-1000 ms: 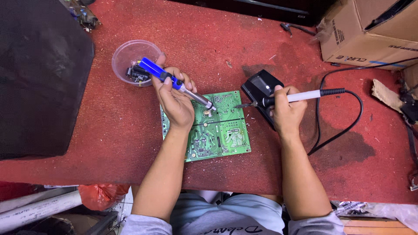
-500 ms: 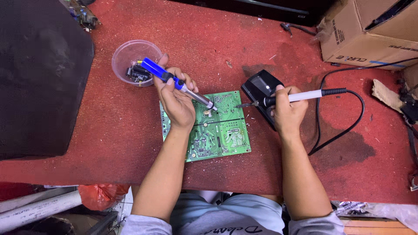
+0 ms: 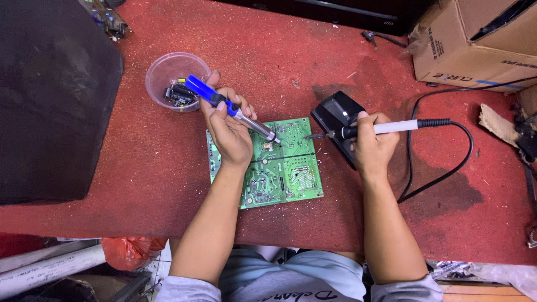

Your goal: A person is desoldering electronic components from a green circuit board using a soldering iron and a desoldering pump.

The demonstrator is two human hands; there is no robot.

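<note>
1. the small parts inside the clear plastic cup point(image 3: 178, 81) are dark and too small to make out; the blue tool's rear end lies over the cup's rim at about 4 o'clock.
2. part of the green circuit board point(image 3: 279, 168) is hidden under the left hand point(image 3: 229, 134) and wrist; its tiny components cannot be told apart.
3. the black stand point(image 3: 335, 114) is partly covered by the right hand point(image 3: 372, 148); the cardboard box point(image 3: 475, 45) at 1 o'clock is cut off by the frame.
4. the left hand rests on the board's upper left, fingers curled tight around the blue desoldering pump point(image 3: 224, 103), whose metal tip slants toward 4 o'clock onto the board's top area.
5. the right hand sits at the board's 3 o'clock, off its edge, fingers wrapped closed around the soldering iron point(image 3: 386, 128); its tip points toward 9 o'clock, near the board's upper right corner; whether it touches cannot be told.
6. the iron's black cord point(image 3: 447, 168) loops across the red table point(image 3: 140, 184) toward 3 o'clock.
</note>
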